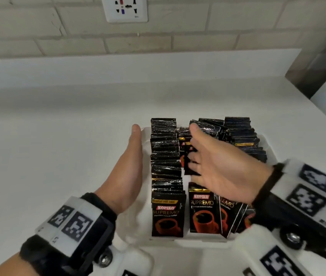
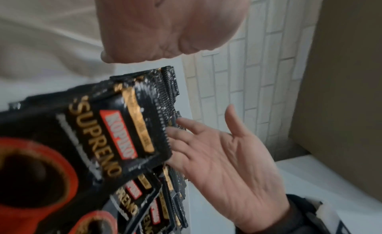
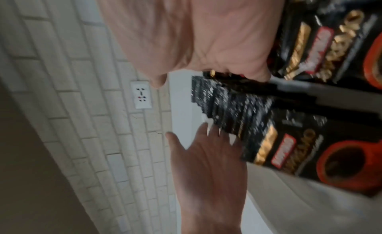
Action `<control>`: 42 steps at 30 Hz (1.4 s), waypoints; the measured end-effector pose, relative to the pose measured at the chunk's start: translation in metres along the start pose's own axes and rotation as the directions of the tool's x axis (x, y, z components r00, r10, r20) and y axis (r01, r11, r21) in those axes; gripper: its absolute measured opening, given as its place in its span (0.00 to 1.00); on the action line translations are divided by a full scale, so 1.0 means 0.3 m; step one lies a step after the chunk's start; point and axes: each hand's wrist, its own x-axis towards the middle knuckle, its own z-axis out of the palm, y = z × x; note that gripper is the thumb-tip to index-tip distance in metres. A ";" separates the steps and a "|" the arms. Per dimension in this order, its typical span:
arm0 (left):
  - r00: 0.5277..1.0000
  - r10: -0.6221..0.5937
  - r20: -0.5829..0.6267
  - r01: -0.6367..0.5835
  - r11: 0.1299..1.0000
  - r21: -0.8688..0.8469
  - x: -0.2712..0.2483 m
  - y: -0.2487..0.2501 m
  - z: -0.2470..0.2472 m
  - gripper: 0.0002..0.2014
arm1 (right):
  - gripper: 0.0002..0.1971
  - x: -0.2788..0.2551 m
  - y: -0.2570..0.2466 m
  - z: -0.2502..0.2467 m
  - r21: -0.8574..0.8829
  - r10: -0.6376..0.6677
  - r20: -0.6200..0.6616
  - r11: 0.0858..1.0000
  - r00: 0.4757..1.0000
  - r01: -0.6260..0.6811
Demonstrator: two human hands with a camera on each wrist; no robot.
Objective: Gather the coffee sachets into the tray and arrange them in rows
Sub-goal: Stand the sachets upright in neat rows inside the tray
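Note:
A white tray (image 1: pixel 136 222) on the counter holds black Kopiko sachets standing on edge in rows: a left row (image 1: pixel 166 156), a middle row (image 1: pixel 203 210) and a right row (image 1: pixel 241 136). My left hand (image 1: pixel 132 162) lies flat with straight fingers along the tray's left side, beside the left row. My right hand (image 1: pixel 213 162) reaches over the middle row, thumb up, fingertips touching the sachets there. In the left wrist view the right hand (image 2: pixel 223 155) shows an open palm with its fingertips against the sachets' edges (image 2: pixel 165 123). The right wrist view shows the left hand (image 3: pixel 206 164) flat beside the sachets (image 3: pixel 237 110).
The white counter (image 1: pixel 58 136) stretches left and behind the tray to a low backsplash. Above is a pale brick wall with a socket (image 1: pixel 125 8). A grey-brown panel (image 1: pixel 317 66) stands at the far right corner.

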 end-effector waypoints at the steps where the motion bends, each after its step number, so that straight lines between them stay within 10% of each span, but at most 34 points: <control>1: 0.999 0.016 -0.035 -0.016 1.000 0.004 -0.008 0.007 -0.012 0.32 | 0.34 -0.025 -0.014 -0.035 0.013 -0.031 -0.035 0.999 0.999 0.032; 5: 0.984 0.149 -0.096 -0.134 0.980 0.147 -0.033 0.084 0.003 0.28 | 0.24 -0.121 -0.098 -0.148 -0.262 -0.236 -0.151 0.946 0.960 0.191; 8: 0.971 0.237 -0.026 -0.203 0.882 0.426 -0.035 0.164 0.065 0.18 | 0.11 -0.105 -0.167 -0.240 -0.789 -0.461 -0.174 0.594 0.870 0.156; 12: 0.949 0.265 0.170 -0.280 0.462 0.842 0.053 0.240 0.135 0.18 | 0.19 0.002 -0.233 -0.293 -0.993 -0.423 -0.075 0.110 0.903 -0.031; 18: 0.963 0.069 0.260 -0.261 0.005 0.965 0.160 0.250 0.192 0.19 | 0.25 0.158 -0.248 -0.287 -0.982 -0.309 -0.010 -0.177 0.951 -0.068; 23: 0.970 0.067 0.235 -0.218 -0.198 0.956 0.181 0.204 0.228 0.32 | 0.22 0.216 -0.275 -0.277 -0.973 -0.228 -0.031 -0.217 0.973 -0.082; 36: 0.984 -0.001 0.177 -0.174 -0.185 0.967 0.270 0.198 0.274 0.43 | 0.11 0.212 -0.247 -0.323 -0.990 -0.312 0.043 -0.143 0.949 -0.003; 42: 0.974 -0.104 0.203 -0.226 -0.321 0.919 0.278 0.210 0.261 0.52 | 0.15 0.197 -0.240 -0.333 -0.983 -0.299 0.077 -0.181 0.951 0.022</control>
